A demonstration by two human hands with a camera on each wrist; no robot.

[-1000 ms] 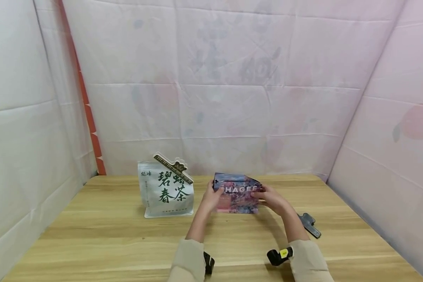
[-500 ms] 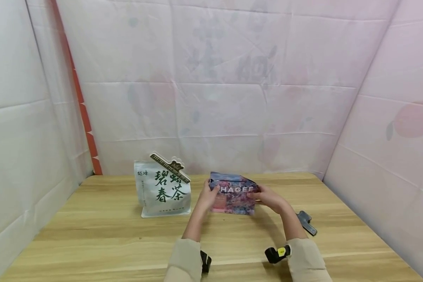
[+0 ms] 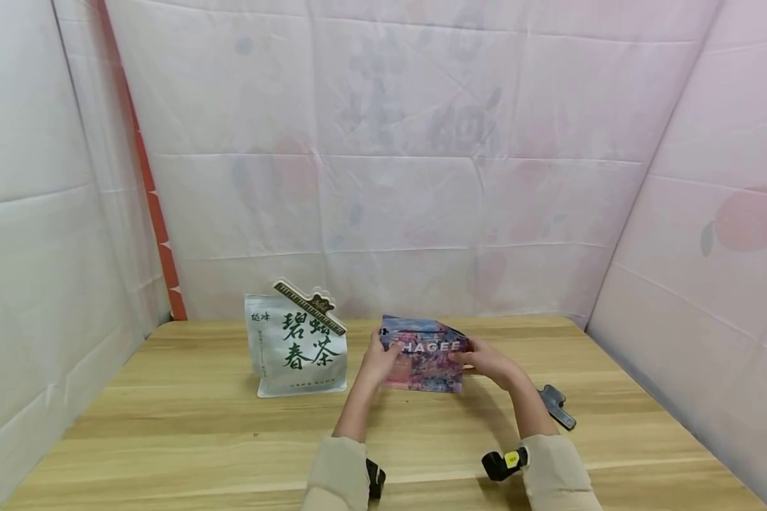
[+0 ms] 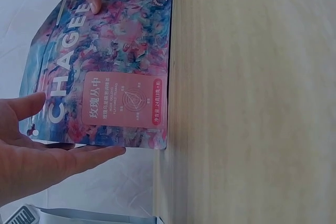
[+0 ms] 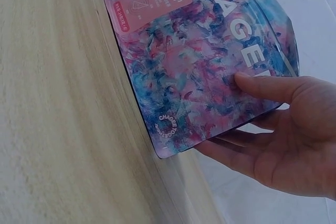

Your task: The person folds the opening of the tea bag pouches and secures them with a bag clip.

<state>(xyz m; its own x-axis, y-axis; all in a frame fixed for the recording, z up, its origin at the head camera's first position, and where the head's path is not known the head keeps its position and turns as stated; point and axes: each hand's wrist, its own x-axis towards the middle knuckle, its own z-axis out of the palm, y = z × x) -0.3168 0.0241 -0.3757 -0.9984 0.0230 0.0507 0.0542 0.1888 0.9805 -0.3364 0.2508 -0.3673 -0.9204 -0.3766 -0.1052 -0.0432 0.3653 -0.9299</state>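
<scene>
Both hands hold a pink and blue tea pouch (image 3: 425, 365) upright, its printed front facing me, one hand at each side. My left hand (image 3: 377, 360) pinches the left edge, thumb on the front near the first letter and fingers behind. At the right edge, my right hand (image 5: 294, 124) has its thumb (image 5: 265, 86) on the front by the last letter, with the other fingers behind and under the side. The pouch's bottom edge is close to the tabletop in both wrist views. Its top right corner slants down in the head view.
Left of the pouch stands a white tea bag (image 3: 297, 372) with green writing, a long brown and cream clip (image 3: 309, 306) set slantwise on its top right corner. A dark grey clip (image 3: 556, 407) lies on the wooden table (image 3: 198, 426) beyond the right forearm. Pale cloth walls surround the table.
The head view has shifted slightly. Both hands keep their grip on the tea pouch, whose bottom edge sits a touch lower in the head view than a second ago.
</scene>
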